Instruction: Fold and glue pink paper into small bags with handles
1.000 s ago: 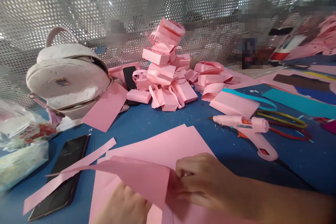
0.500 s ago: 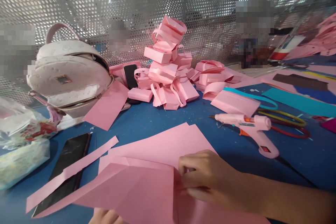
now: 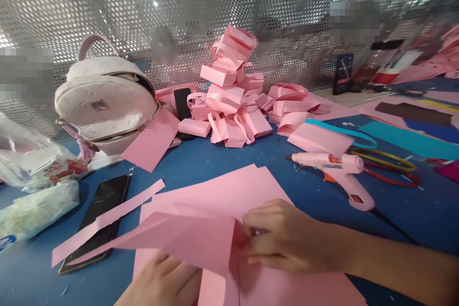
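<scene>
A folded piece of pink paper (image 3: 186, 236) stands partly raised over larger pink sheets (image 3: 222, 186) on the blue table. My left hand (image 3: 167, 277) is closed at its near side, fingers curled under the raised flap; the fingertips are hidden. At the right edge of the folded piece, my right hand (image 3: 274, 234) is closed with bent fingers pressed against the paper. A long pink paper strip (image 3: 107, 220) lies across a black phone (image 3: 102, 205) on the left.
A pink glue gun (image 3: 333, 169) with its cord lies at right. Behind stands a pile of small pink paper bags (image 3: 225, 100). A white backpack (image 3: 107, 95) and a plastic bag (image 3: 39, 205) are on the left. Blue paper (image 3: 409, 138) lies at far right.
My left hand has come further up into view under the flap, and the folded paper has lifted and opened at the near side. The view has shifted slightly.
</scene>
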Available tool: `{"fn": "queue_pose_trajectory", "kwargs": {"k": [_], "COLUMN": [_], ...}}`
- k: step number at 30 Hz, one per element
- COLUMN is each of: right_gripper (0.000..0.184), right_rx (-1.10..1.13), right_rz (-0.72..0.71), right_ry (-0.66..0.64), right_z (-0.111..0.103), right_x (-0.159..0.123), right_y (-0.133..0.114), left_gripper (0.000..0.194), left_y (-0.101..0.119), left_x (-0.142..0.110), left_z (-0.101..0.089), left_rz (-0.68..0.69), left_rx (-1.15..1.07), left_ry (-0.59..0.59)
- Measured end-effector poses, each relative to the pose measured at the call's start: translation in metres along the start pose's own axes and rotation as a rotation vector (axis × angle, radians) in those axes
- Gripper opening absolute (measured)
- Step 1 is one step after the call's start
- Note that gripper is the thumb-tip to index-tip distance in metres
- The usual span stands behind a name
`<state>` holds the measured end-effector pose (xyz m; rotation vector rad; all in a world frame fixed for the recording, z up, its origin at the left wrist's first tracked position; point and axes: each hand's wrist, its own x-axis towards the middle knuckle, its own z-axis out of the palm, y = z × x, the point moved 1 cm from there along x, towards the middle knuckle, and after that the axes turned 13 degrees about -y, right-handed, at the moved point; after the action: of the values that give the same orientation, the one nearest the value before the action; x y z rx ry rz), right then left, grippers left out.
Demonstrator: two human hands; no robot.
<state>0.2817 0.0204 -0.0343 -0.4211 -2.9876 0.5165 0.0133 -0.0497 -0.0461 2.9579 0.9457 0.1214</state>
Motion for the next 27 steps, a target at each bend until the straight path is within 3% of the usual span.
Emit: {"fn": "queue_pose_trajectory", "kwargs": {"k": [3, 8, 13, 16, 19, 24, 27], "right_gripper": [0.028, 0.026, 0.026, 0.033, 0.025, 0.007, 0.015], "right_rx": [0.009, -0.045, 0.226, 0.338, 0.337, 0.257, 0.197], "right_rz": [-0.092, -0.061, -0.005, 0.098, 0.243, 0.327, 0.313], "right_ry": [-0.026, 0.069, 0.070, 0.226, 0.351, 0.194, 0.144], "right_z": [0.001, 0.005, 0.002, -0.007, -0.016, -0.019, -0.016], "right_x": [0.000, 0.001, 0.004, 0.006, 0.011, 0.025, 0.033], "right_y": [0.001, 0.006, 0.002, -0.002, -0.004, -0.007, -0.004], "left_gripper": [0.026, 0.043, 0.042, 0.047, 0.052, 0.046, 0.042], "left_y": [0.002, 0.008, 0.010, 0.010, 0.012, 0.023, 0.028], "left_x": [0.001, 0.000, -0.001, 0.000, 0.001, 0.010, 0.015], "left_z": [-0.007, -0.008, -0.010, -0.013, -0.017, -0.017, -0.015], "left_rz": [0.026, 0.018, 0.051, 0.088, 0.065, -0.050, -0.110], "left_rx": [0.034, 0.134, 0.177, 0.200, 0.132, -0.031, -0.055], "left_ry": [-0.014, -0.052, -0.106, -0.132, -0.147, -0.180, -0.183]}}
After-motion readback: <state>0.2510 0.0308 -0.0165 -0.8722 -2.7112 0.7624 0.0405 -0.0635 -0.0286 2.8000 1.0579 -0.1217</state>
